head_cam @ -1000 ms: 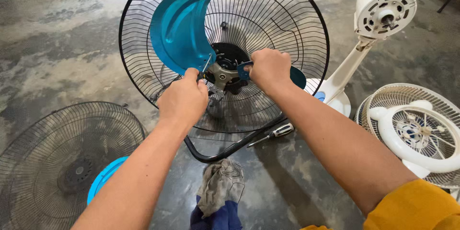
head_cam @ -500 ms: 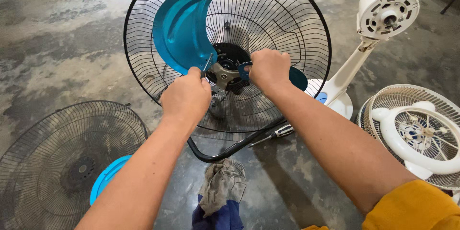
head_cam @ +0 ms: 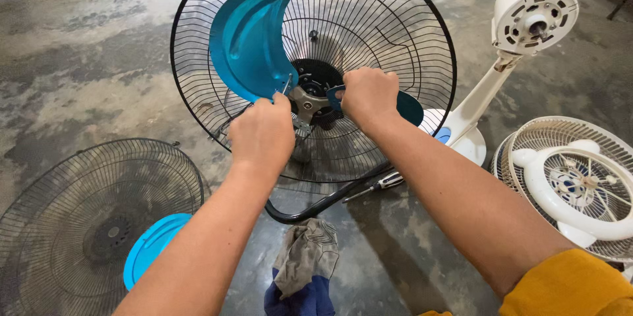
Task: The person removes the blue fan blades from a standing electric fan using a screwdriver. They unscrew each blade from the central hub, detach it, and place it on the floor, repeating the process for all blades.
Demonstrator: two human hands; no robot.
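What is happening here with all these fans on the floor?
A person is working on the hub of a black fan with its rear guard still on. The left hand holds the base of a teal blade; the right hand grips another blade beside the hub. On the concrete floor lie a screwdriver, a rag, a loose guard and white fan parts.

1. Even, bright daylight; no hard-edged shadows.
2. Soft shadows lie on the grey concrete floor (head_cam: 99, 59) beneath the forearms and the black wire fan guard (head_cam: 395, 19).
3. Pale glare patch on the floor at the upper right.
4. Sheen on the curved teal metal fan blade (head_cam: 247, 42).
5. Wide-angle bowing toward the edges; focus sharp throughout, no motion blur.
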